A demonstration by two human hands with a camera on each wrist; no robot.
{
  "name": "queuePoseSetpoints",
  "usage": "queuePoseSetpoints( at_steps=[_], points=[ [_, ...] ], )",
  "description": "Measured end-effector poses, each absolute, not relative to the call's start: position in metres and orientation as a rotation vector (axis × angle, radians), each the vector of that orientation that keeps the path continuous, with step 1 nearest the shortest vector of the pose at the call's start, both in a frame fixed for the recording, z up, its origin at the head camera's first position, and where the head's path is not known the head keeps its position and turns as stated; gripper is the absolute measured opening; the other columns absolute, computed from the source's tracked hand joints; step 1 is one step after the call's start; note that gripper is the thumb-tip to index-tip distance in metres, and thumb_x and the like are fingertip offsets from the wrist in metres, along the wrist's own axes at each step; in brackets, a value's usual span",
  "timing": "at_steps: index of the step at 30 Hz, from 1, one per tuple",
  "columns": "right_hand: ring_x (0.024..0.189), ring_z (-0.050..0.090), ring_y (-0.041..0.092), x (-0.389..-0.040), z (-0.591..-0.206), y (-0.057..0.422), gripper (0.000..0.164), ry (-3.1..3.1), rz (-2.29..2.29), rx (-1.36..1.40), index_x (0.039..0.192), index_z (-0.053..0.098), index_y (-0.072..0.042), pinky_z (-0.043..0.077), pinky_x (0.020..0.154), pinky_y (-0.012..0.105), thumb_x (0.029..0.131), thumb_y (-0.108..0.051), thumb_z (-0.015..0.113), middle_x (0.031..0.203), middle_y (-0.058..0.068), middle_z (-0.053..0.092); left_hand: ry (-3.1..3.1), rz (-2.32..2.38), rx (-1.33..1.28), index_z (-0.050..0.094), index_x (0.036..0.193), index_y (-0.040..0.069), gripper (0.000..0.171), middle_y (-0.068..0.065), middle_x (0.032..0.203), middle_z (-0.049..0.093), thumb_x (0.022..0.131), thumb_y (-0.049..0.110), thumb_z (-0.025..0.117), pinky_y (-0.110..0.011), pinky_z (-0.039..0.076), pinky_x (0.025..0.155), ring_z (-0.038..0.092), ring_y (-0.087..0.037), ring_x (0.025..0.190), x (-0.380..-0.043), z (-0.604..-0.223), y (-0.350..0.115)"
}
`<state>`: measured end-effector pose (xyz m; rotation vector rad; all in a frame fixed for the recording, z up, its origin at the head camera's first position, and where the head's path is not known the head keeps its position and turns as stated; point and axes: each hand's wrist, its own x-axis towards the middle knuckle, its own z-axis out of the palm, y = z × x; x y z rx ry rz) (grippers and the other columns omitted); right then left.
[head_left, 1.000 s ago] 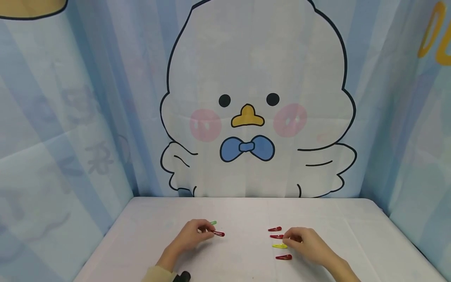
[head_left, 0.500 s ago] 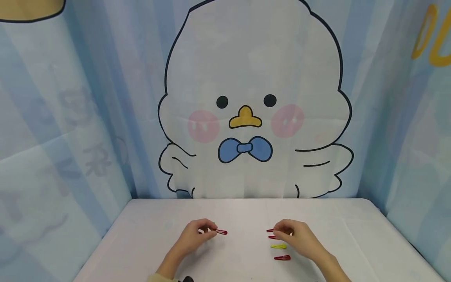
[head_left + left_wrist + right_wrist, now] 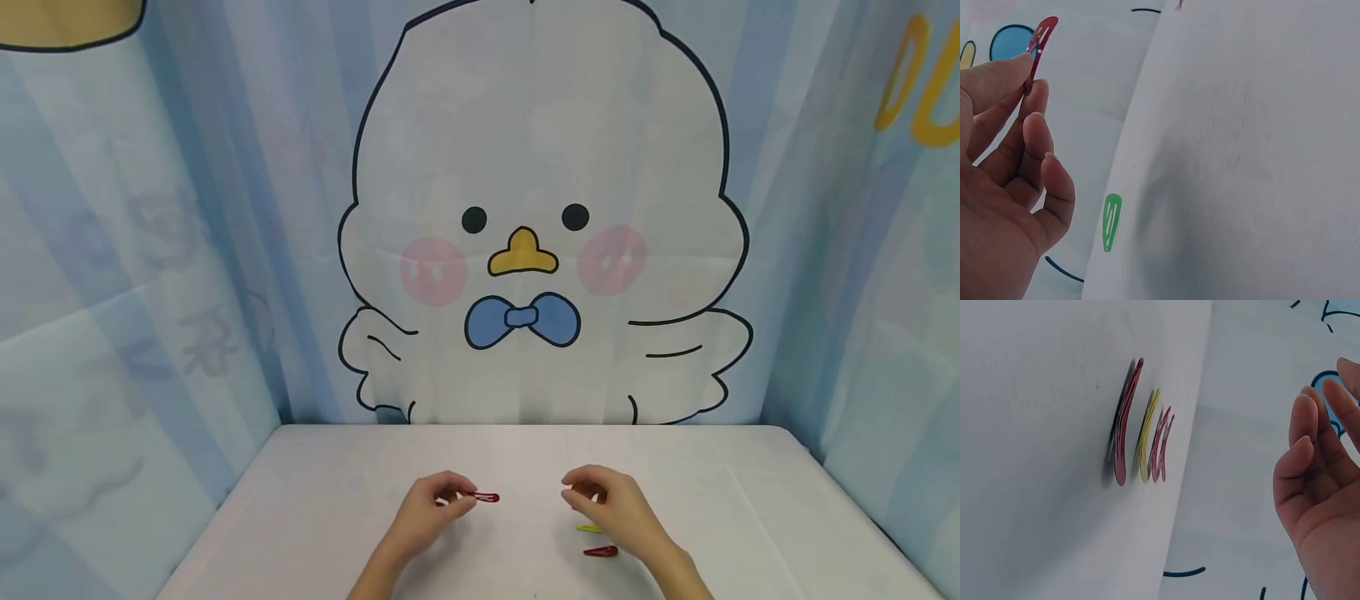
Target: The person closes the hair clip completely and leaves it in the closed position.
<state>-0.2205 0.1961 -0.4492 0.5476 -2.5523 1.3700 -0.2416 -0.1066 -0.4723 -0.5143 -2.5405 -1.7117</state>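
Between thumb and fingertips my left hand (image 3: 431, 517) pinches a red snap hair clip (image 3: 1041, 47), raised above the table. A green hair clip (image 3: 1111, 222) lies on the cloth near that hand in the left wrist view; the head view hides it behind the hand. My right hand (image 3: 618, 512) hovers above the table with loosely bent fingers, holding nothing. Below it, a row of clips lies on the cloth: a dark red hair clip (image 3: 1125, 428), a yellow hair clip (image 3: 1147, 440) and two more red hair clips (image 3: 1160, 447). In the head view the right hand covers those last two.
A white cloth covers the table (image 3: 337, 467). Behind its far edge hangs a curtain (image 3: 525, 142) printed with a white chick and a blue bow tie. Striped curtain panels (image 3: 112, 333) close off both sides.
My left hand has moved a little right with the red clip, and the green clip is now covered in the head view. My right hand has risen from the row and shifted left.
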Motion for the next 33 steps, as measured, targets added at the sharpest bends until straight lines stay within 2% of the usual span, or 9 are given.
queuePoseSetpoints(
  at_steps=[9,21,28,33],
  points=[
    [0.072,0.056,0.007,-0.220,-0.456,0.173,0.011,-2.454,1.394,0.587,0.098,0.073,-0.009,0.049,0.065,0.025,0.089,-0.013,0.077,0.082,-0.009,0.063,-2.522,-1.732,-0.442,0.074,0.099,0.008,0.014,0.002,0.088,0.066,0.089,0.016,0.078,-0.026,0.045,0.064,0.057,-0.019,0.080,-0.233,-0.472,-0.092],
    [0.074,0.060,0.006,-0.213,-0.462,0.153,0.014,-2.386,1.444,0.636,0.101,0.073,-0.009,0.049,0.064,0.025,0.089,-0.014,0.078,0.085,-0.009,0.067,-2.478,-1.756,-0.473,0.074,0.099,0.009,0.012,0.002,0.088,0.066,0.089,0.015,0.078,-0.025,0.046,0.066,0.056,-0.016,0.078,-0.226,-0.469,-0.077],
    [0.071,0.059,0.006,-0.210,-0.461,0.145,0.013,-2.352,1.473,0.658,0.101,0.073,-0.014,0.049,0.062,0.025,0.089,-0.015,0.078,0.084,-0.009,0.067,-2.474,-1.812,-0.472,0.074,0.098,0.010,0.011,0.003,0.086,0.065,0.088,0.013,0.078,-0.025,0.045,0.067,0.054,-0.016,0.077,-0.224,-0.469,-0.070],
    [0.068,0.057,0.005,-0.207,-0.462,0.141,0.012,-2.300,1.462,0.710,0.100,0.073,-0.014,0.049,0.061,0.025,0.089,-0.014,0.078,0.083,-0.010,0.067,-2.479,-1.813,-0.496,0.075,0.098,0.010,0.011,0.004,0.086,0.065,0.089,0.014,0.078,-0.025,0.046,0.067,0.054,-0.013,0.075,-0.222,-0.470,-0.066]
  ],
)
